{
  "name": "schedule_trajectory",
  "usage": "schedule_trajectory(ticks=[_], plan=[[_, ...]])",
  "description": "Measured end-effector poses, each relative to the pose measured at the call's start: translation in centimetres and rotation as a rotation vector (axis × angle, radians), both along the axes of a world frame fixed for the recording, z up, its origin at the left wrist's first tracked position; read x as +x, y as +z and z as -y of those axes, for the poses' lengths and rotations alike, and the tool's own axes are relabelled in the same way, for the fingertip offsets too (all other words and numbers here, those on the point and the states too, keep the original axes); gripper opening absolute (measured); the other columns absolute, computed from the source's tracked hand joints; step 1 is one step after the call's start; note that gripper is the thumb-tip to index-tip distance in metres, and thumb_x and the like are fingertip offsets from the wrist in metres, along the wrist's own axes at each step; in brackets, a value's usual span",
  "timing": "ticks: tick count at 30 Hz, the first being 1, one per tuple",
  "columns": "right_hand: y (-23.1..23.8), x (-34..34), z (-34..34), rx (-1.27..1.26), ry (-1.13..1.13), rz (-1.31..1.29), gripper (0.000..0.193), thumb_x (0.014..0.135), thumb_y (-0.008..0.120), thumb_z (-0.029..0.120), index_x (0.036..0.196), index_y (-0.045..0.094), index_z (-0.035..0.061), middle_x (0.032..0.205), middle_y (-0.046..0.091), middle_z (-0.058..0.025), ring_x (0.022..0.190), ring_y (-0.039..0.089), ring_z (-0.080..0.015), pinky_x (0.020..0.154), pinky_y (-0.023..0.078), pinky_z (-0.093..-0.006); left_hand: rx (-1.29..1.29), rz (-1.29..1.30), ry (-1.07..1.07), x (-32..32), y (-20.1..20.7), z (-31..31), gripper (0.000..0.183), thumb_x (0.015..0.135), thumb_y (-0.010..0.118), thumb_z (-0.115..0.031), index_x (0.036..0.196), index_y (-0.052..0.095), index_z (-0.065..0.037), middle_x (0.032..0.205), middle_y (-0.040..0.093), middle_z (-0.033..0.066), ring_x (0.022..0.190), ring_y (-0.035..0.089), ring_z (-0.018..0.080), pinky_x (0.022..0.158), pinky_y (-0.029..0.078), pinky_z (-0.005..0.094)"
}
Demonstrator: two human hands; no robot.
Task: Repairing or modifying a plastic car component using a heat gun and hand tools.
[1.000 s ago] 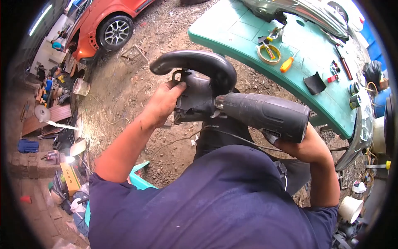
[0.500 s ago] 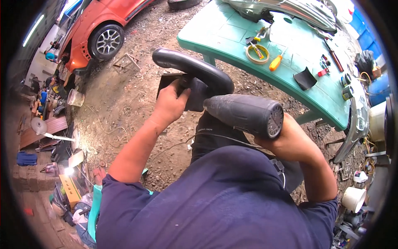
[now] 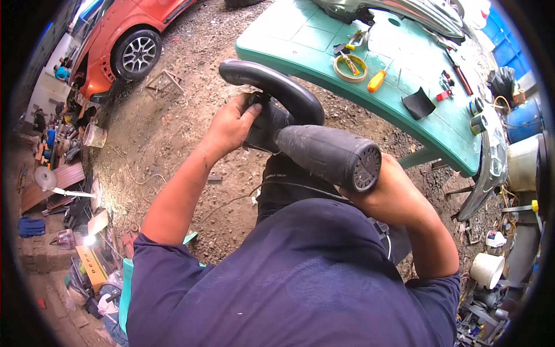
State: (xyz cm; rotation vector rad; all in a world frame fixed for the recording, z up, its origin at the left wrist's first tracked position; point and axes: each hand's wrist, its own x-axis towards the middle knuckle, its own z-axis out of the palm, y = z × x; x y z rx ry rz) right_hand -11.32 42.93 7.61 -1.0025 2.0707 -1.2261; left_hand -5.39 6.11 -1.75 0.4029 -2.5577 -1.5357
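Turned since a second ago, the heat gun (image 3: 329,156) now shows its round vented rear, and the black part (image 3: 296,95) has tilted, with less of its flat base showing. Both are up over the dirt floor (image 3: 191,147), beside the green table (image 3: 272,49). On that lie a tape roll (image 3: 337,68), a screwdriver (image 3: 376,81) and a black sheet (image 3: 418,104); an orange car (image 3: 124,29) stands at upper left. With arm bent, the left hand (image 3: 229,125) pinches the part's base between thumb and fingers. The right hand (image 3: 386,191) grips the gun beneath its rear, fingers mostly hidden.
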Motion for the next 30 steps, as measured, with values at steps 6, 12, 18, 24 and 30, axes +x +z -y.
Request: schedule_trajectory(ticks=[6,12,18,24,30], plan=[[-0.7,-0.4,-0.6,-0.01,-0.064,-0.012,0.05,0.089,0.079,0.0,0.139,0.075,-0.0033,0.135,0.08,-0.0249,0.131,0.077,-0.0363,0.115,0.058,-0.045,-0.085,-0.005,0.017,-1.4,0.2,-1.6,0.044,0.124,0.053,-0.023,0.155,0.065,0.005,0.145,0.077,0.0172,0.132,0.071,0.022,0.117,0.055,0.0375],[-0.2,-0.5,-0.8,-0.017,-0.003,0.031,0.05,0.089,0.08,0.001,0.139,0.074,-0.0035,0.135,0.08,-0.025,0.13,0.077,-0.036,0.114,0.058,-0.0452,-0.023,-0.101,-0.025,-3.4,-2.2,-0.9,0.051,0.123,0.055,-0.033,0.155,0.067,0.005,0.142,0.079,0.0265,0.133,0.076,0.0353,0.115,0.056,0.0417],[-1.7,-0.6,-1.5,-0.037,-0.19,-0.016,0.044,0.09,0.083,0.004,0.133,0.076,-0.0037,0.126,0.082,-0.0251,0.124,0.08,-0.0365,0.109,0.06,-0.0468,-0.188,-0.04,-0.006,-4.9,-2.0,-1.4,0.068,0.122,0.052,-0.047,0.159,0.062,0.009,0.16,0.068,0.0291,0.152,0.062,0.0424,0.129,0.045,0.0446],[-1.4,-0.9,-1.6,-0.053,-0.16,-0.097,0.043,0.09,0.084,0.006,0.131,0.077,-0.0028,0.117,0.084,-0.0234,0.115,0.083,-0.0355,0.103,0.062,-0.0466,-0.249,-0.008,-0.062,-6.4,-3.4,0.3,0.088,0.121,0.037,-0.066,0.169,0.052,0.006,0.178,0.05,0.0286,0.171,0.038,0.0414,0.143,0.02,0.0495],[-0.5,-1.5,-0.8,-0.027,-0.143,-0.046,0.044,0.09,0.085,0.006,0.133,0.077,-0.0018,0.119,0.084,-0.0226,0.116,0.082,-0.0344,0.106,0.061,-0.0469,-0.198,0.071,-0.069,-7.1,-3.5,1.0,0.098,0.119,0.031,-0.075,0.174,0.046,0.005,0.181,0.046,0.0273,0.172,0.034,0.045,0.143,0.019,0.0497]])
